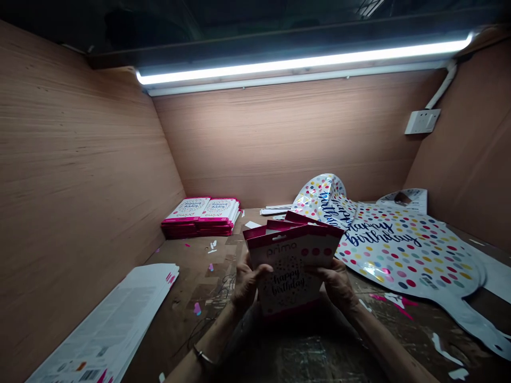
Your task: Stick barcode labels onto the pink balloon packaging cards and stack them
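Several white and magenta "happy birthday" balloon packets [285,276] are held upright in a slightly fanned bunch before me. My left hand [248,277] grips their left edge, its thumb across the front packet. On the right edge my right hand [334,281] is closed too, with its thumb on the front. The fingers behind the packets are hidden. Just beyond and to the right lie flat foil balloons [383,239] with coloured dots and "happy birthday" lettering, stacked and partly folded at the back.
Two neat stacks of similar packets [202,217] stand at the back left. Printed card sheets [115,319] lie along the left wall. Paper scraps [443,348] litter the brown tabletop [187,287]. Wooden walls, a tube light [303,61] and a socket [423,122] enclose the space.
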Tool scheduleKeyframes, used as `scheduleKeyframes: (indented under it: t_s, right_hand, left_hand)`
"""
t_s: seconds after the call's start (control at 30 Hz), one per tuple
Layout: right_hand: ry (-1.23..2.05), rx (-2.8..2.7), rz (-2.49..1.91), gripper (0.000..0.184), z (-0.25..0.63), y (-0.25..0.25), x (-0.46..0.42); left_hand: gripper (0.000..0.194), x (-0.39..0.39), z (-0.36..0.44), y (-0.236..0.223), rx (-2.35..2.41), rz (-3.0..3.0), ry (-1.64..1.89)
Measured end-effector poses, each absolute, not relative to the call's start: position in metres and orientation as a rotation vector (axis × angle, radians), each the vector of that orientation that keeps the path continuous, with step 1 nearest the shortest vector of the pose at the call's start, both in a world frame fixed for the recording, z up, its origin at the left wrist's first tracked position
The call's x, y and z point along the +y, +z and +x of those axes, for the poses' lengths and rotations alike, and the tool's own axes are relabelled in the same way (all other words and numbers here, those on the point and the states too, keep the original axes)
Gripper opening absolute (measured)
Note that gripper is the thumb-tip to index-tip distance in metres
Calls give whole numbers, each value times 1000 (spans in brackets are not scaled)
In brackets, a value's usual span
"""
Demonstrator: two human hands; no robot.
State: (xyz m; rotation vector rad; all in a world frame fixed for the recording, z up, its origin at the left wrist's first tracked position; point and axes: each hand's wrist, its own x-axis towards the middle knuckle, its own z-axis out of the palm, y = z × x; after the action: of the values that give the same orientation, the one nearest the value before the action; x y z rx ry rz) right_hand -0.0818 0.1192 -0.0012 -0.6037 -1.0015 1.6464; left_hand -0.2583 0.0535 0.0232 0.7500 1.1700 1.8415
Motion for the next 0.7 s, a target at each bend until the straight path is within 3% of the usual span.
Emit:
scheduleKeyframes:
  t_s: [0.27,0.7]
  right_hand:
    - [1659,-915,-669,27,-75,-6,127]
    - [1631,-1154,-695,24,-63,0,120]
  left_hand:
    - [22,45,-259,15,1131,871,1845]
    - [14,20,-278,32,1202,875,1924]
